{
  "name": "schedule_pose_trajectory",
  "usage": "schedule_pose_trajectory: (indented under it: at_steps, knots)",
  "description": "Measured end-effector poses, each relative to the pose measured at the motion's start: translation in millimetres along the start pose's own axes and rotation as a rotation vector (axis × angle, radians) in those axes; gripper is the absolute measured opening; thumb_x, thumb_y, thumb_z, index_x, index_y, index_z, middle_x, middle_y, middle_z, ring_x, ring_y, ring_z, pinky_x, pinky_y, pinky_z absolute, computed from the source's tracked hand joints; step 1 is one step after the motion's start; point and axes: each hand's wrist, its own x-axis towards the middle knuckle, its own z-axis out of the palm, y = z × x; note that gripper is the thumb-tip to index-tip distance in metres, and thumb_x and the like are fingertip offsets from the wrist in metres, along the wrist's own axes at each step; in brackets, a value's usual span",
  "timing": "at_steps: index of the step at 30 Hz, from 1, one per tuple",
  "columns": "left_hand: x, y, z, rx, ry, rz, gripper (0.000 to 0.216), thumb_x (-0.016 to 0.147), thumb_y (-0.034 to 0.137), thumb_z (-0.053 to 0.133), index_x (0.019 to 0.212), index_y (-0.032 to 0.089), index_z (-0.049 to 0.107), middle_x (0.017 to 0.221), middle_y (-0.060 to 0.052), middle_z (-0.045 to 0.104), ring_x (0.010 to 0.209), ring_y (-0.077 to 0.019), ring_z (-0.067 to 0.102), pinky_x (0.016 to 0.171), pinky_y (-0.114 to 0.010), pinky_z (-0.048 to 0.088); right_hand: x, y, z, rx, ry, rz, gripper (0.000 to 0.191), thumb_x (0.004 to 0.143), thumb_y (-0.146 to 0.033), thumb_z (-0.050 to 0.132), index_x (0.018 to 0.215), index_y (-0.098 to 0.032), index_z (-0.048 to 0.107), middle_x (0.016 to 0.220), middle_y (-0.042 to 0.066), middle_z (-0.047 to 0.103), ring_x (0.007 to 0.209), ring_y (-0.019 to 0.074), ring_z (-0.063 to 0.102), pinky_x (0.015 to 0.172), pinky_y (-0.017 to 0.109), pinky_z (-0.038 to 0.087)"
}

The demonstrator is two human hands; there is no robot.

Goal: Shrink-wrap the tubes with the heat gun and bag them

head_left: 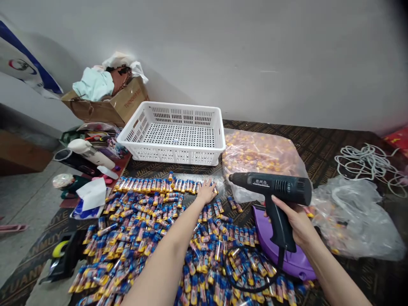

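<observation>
My right hand point(295, 221) is wrapped round the handle of a black heat gun point(270, 185), its nozzle pointing left. Toward the right end of a neat row of small tubes point(153, 185) with blue and yellow ends, my left hand point(206, 193) reaches out with fingers spread, over or touching the tubes there. It is too small to tell whether a tube is under the fingertips. Many more such tubes lie loose in a heap point(137, 238) below the row, around my left forearm. The gun's black cord point(251, 290) loops over them.
A white plastic basket point(172, 155) stands behind the row. Beside it lies a clear bag point(258, 148) of yellow-and-pink pieces. A purple device point(270, 242), a crumpled plastic bag point(357, 216) and white cord point(366, 163) lie right. A tape dispenser point(63, 255) sits left.
</observation>
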Motion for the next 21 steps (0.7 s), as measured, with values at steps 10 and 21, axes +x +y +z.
schedule_pose_trajectory:
  at_steps: [10, 21]
  knots:
    - [-129, -3, 32, -0.088, 0.111, -0.072, 0.045, 0.089, 0.041, 0.038, 0.133, 0.03, 0.041, 0.145, -0.007, 0.035, 0.135, -0.0316, 0.025, 0.105, -0.06, 0.021, 35, 30, -4, -0.12, -0.122, 0.025, 0.038, 0.057, -0.039, 0.079, 0.086, -0.018, 0.064, 0.07, 0.003, 0.068, 0.052, 0.0182, 0.061, 0.048, 0.028, 0.051]
    - [-210, -20, 27, -0.291, 0.33, -0.366, 0.033, 0.087, 0.032, 0.042, 0.113, 0.018, 0.058, 0.127, -0.012, 0.052, 0.123, -0.027, 0.043, 0.102, -0.05, 0.035, 28, 47, 8, -0.371, -0.289, -0.134, 0.045, 0.065, -0.045, 0.073, 0.101, -0.018, 0.065, 0.106, 0.008, 0.068, 0.096, 0.0266, 0.062, 0.081, 0.036, 0.051]
